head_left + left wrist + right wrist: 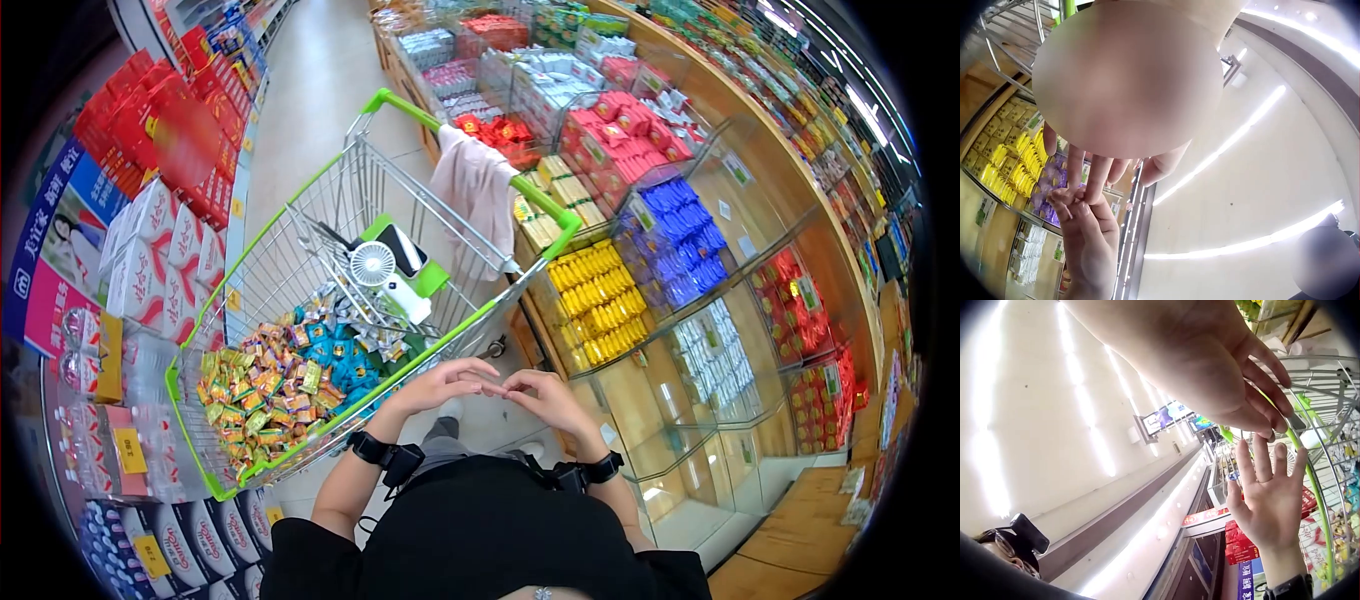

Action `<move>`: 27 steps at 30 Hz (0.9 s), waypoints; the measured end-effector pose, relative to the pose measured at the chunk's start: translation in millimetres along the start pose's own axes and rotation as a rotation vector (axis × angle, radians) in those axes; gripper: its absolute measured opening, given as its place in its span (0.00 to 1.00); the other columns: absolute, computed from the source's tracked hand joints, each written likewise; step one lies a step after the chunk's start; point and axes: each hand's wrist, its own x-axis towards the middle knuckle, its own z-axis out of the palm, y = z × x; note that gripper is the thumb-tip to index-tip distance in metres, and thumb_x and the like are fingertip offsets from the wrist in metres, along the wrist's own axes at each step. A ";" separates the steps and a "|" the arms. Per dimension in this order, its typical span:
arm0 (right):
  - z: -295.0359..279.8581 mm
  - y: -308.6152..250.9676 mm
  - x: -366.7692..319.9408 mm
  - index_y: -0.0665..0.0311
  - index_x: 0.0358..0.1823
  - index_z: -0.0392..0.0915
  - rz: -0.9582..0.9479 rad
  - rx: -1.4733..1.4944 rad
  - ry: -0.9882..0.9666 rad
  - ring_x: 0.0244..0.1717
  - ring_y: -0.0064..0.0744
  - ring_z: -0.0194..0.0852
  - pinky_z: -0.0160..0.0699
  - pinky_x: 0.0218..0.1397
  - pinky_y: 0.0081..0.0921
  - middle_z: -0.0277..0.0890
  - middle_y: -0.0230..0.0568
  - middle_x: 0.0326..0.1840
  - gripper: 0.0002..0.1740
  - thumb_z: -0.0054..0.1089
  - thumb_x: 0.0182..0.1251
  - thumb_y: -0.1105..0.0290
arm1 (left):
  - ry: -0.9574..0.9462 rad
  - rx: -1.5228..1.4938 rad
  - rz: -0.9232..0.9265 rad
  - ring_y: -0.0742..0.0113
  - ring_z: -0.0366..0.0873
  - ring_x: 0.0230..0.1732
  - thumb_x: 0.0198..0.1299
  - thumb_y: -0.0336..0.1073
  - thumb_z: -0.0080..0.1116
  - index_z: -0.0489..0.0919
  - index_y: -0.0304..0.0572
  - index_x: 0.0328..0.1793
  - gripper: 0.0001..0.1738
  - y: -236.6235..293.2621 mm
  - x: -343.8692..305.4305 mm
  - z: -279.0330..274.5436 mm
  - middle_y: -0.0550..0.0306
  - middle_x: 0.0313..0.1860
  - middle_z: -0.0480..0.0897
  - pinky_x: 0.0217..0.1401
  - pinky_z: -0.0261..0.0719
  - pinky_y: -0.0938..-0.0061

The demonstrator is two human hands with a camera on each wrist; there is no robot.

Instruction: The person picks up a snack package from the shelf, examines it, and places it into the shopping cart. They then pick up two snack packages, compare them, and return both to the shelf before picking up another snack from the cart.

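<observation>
In the head view my left hand (447, 385) and right hand (548, 397) meet in front of my body at the fingertips, beside the cart's near side. The right wrist view shows the left hand (1272, 503) palm toward the camera with its fingers extended, and the right hand (1210, 369) loosely bent above it. Seen from the left wrist, the right hand's (1091, 247) thumb and fingers touch the fingertips of the left hand (1129, 87), most of which is blurred. No object shows in either hand.
A green-rimmed cart (322, 440) holds wrapped sweets (270, 385), a white fan (373, 263) and a dark phone-like object (403, 250); a pale cloth (470, 190) hangs on its handle (545, 200). Candy bins (600, 300) stand right, boxed goods (150, 260) left.
</observation>
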 end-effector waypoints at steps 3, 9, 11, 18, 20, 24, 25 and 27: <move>13.6 -5.2 16.9 0.70 0.36 0.74 -0.010 0.015 -0.059 0.37 0.35 0.75 0.71 0.41 0.26 0.76 0.45 0.32 0.09 0.54 0.55 0.73 | 0.020 0.079 -0.029 0.68 0.72 0.51 0.60 0.34 0.45 0.67 0.39 0.55 0.17 5.7 -17.0 -18.0 0.50 0.47 0.77 0.55 0.66 0.74; 39.0 -30.1 52.9 0.69 0.36 0.74 -0.054 -0.020 -0.125 0.37 0.36 0.75 0.71 0.41 0.27 0.76 0.45 0.33 0.08 0.54 0.55 0.74 | 0.041 0.013 0.025 0.67 0.72 0.51 0.60 0.33 0.46 0.66 0.39 0.56 0.18 13.8 -50.3 -44.8 0.50 0.48 0.76 0.53 0.66 0.74; 48.6 -33.1 64.5 0.69 0.36 0.74 -0.092 -0.041 -0.148 0.37 0.36 0.75 0.71 0.41 0.26 0.76 0.45 0.33 0.08 0.54 0.55 0.74 | 0.057 0.003 0.034 0.67 0.72 0.52 0.60 0.33 0.45 0.66 0.39 0.56 0.18 15.0 -61.0 -52.9 0.50 0.48 0.76 0.53 0.66 0.74; 74.2 -44.4 101.3 0.67 0.37 0.74 -0.108 -0.024 -0.192 0.36 0.32 0.74 0.70 0.41 0.24 0.75 0.41 0.33 0.07 0.54 0.57 0.74 | 0.179 0.004 0.056 0.67 0.72 0.51 0.59 0.32 0.46 0.65 0.37 0.58 0.19 31.4 -101.6 -91.5 0.51 0.49 0.75 0.55 0.66 0.74; 77.8 -43.1 110.2 0.67 0.37 0.75 -0.083 -0.063 -0.223 0.37 0.31 0.73 0.70 0.42 0.23 0.75 0.40 0.35 0.08 0.54 0.57 0.73 | 0.256 0.019 0.114 0.68 0.73 0.49 0.59 0.31 0.46 0.65 0.37 0.57 0.18 18.6 -109.6 -108.9 0.51 0.48 0.76 0.54 0.68 0.75; 84.4 -42.9 119.2 0.66 0.37 0.75 -0.052 -0.059 -0.220 0.37 0.29 0.73 0.70 0.42 0.22 0.75 0.38 0.35 0.08 0.54 0.58 0.72 | 0.444 0.027 -0.061 0.69 0.74 0.44 0.56 0.27 0.49 0.70 0.39 0.52 0.16 -0.7 -120.5 -149.6 0.55 0.41 0.77 0.47 0.72 0.76; 85.7 -40.1 120.9 0.66 0.37 0.75 -0.047 -0.052 -0.217 0.37 0.29 0.73 0.70 0.42 0.22 0.75 0.38 0.35 0.07 0.53 0.58 0.72 | 0.498 0.167 -0.074 0.70 0.74 0.42 0.53 0.25 0.49 0.71 0.38 0.49 0.16 -11.0 -121.2 -162.4 0.56 0.39 0.77 0.45 0.72 0.77; 87.7 -37.9 122.9 0.66 0.37 0.75 -0.037 -0.047 -0.213 0.37 0.28 0.73 0.70 0.42 0.22 0.75 0.37 0.35 0.07 0.53 0.58 0.72 | 0.622 0.351 -0.028 0.72 0.73 0.34 0.45 0.20 0.50 0.74 0.38 0.43 0.17 -23.7 -117.6 -178.8 0.59 0.31 0.76 0.40 0.71 0.79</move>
